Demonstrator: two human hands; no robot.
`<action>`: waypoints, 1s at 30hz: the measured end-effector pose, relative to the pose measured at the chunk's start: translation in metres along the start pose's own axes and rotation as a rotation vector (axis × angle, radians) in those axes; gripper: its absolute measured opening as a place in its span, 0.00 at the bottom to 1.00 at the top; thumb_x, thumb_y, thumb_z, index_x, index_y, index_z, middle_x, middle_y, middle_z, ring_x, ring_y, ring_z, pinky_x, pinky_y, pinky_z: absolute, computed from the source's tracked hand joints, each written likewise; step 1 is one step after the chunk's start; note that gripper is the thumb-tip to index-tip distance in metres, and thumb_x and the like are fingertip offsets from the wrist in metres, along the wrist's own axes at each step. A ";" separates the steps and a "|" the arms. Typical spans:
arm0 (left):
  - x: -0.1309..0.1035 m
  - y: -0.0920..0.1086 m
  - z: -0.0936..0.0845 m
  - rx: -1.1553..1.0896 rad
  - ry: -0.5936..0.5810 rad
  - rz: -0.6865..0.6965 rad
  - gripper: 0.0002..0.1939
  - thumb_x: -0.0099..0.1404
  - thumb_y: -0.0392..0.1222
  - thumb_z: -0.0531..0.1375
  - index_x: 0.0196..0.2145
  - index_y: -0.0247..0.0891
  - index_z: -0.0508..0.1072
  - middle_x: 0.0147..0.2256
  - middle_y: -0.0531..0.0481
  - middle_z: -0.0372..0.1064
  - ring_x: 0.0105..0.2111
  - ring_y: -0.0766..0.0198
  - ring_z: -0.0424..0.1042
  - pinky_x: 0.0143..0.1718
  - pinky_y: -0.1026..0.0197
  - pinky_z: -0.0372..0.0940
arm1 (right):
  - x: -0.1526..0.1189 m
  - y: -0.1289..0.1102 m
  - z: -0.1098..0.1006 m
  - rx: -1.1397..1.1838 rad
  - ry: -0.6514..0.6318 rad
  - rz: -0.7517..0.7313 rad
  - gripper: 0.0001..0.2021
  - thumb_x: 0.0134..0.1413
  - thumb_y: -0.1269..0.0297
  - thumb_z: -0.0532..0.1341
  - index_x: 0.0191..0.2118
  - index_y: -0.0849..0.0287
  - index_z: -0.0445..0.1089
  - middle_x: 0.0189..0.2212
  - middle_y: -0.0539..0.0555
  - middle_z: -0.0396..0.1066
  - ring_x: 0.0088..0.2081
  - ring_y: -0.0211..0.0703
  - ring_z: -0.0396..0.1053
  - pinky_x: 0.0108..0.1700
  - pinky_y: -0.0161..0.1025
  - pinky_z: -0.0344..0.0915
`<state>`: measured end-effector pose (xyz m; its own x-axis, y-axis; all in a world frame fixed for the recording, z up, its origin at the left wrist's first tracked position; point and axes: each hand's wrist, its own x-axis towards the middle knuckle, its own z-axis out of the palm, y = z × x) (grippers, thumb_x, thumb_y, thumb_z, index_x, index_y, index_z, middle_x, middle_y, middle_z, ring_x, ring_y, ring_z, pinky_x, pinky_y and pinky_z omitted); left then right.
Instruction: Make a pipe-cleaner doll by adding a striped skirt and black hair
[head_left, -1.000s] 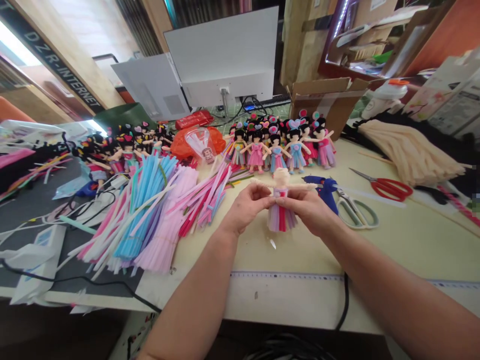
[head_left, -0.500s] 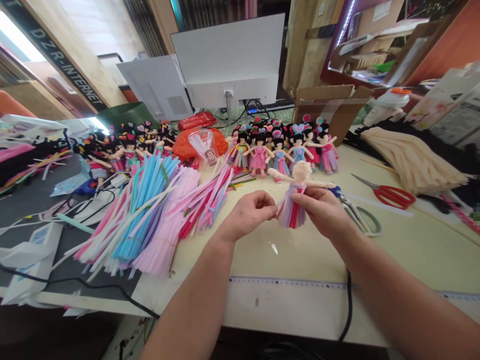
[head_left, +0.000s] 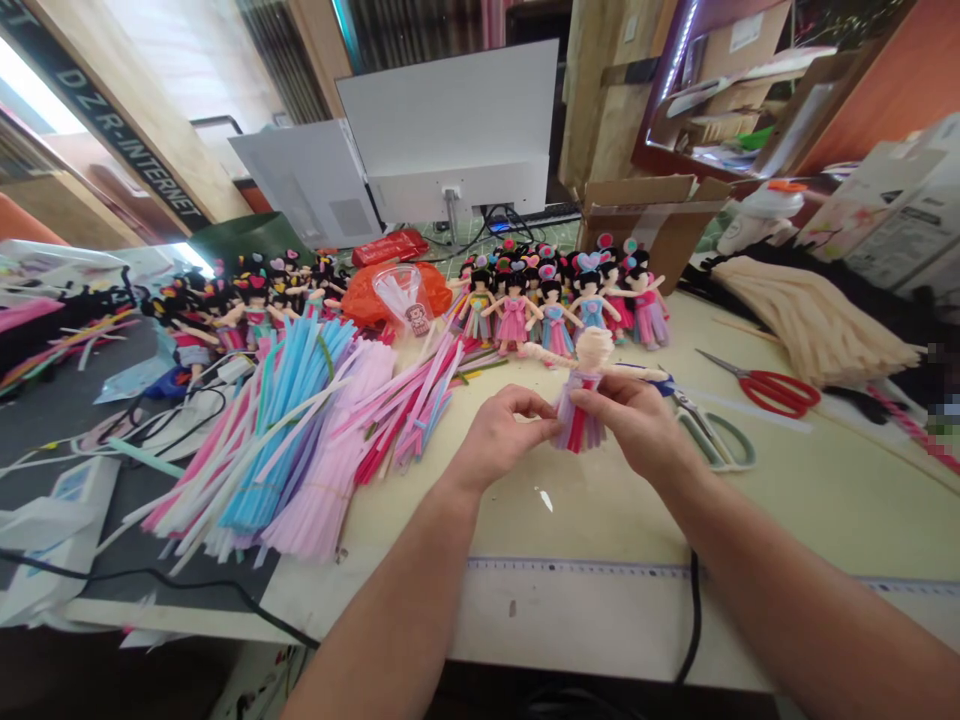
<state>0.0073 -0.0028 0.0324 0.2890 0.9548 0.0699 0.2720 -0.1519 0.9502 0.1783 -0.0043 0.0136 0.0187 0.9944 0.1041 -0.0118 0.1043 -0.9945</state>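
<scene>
A small pipe-cleaner doll (head_left: pixel 581 420) with a bare cream head, cream arms stretched sideways and a purple, pink and red skirt is held upright above the table. My right hand (head_left: pixel 637 415) grips it at the waist, thumb in front. At the skirt's left edge, the fingertips of my left hand (head_left: pixel 510 430) are pinched together on the strands. Behind it stand several finished dolls (head_left: pixel 517 300) with black hair and coloured dresses. Grey-green handled pliers-like cutters (head_left: pixel 716 435) lie just right of my right hand.
Bundles of blue and pink pipe cleaners (head_left: pixel 285 440) cover the left side. Red-handled scissors (head_left: pixel 776 392) and a cream pipe-cleaner bundle (head_left: pixel 817 315) lie to the right. A clear plastic cup (head_left: pixel 405 300) rests on an orange bag. A ruler strip (head_left: pixel 551 567) runs along the front.
My left hand has moved in to the skirt's edge, and the doll has shifted slightly left. The whole view has turned a little. My right hand keeps its hold.
</scene>
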 end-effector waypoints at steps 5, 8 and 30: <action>0.003 -0.005 -0.002 -0.165 -0.085 -0.108 0.05 0.50 0.40 0.63 0.24 0.38 0.70 0.29 0.51 0.67 0.34 0.63 0.65 0.42 0.58 0.58 | 0.001 -0.001 0.000 0.008 -0.013 0.007 0.15 0.38 0.51 0.70 0.28 0.58 0.73 0.25 0.52 0.74 0.26 0.42 0.69 0.27 0.39 0.66; 0.004 -0.005 -0.004 -0.285 -0.138 -0.154 0.06 0.51 0.40 0.62 0.24 0.37 0.68 0.26 0.54 0.64 0.29 0.67 0.62 0.37 0.60 0.57 | 0.001 -0.001 0.000 0.006 -0.011 -0.004 0.16 0.39 0.50 0.69 0.29 0.58 0.73 0.25 0.53 0.74 0.26 0.43 0.69 0.27 0.39 0.66; 0.005 -0.005 -0.004 -0.292 -0.078 -0.081 0.07 0.57 0.44 0.61 0.31 0.37 0.70 0.29 0.53 0.67 0.33 0.65 0.66 0.39 0.60 0.62 | 0.000 0.002 0.004 0.073 -0.082 0.133 0.14 0.38 0.55 0.70 0.29 0.61 0.76 0.27 0.54 0.75 0.27 0.41 0.69 0.30 0.38 0.65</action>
<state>0.0038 0.0038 0.0293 0.3496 0.9366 -0.0221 0.0252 0.0142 0.9996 0.1740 -0.0037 0.0116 -0.0699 0.9972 -0.0248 -0.0809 -0.0304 -0.9963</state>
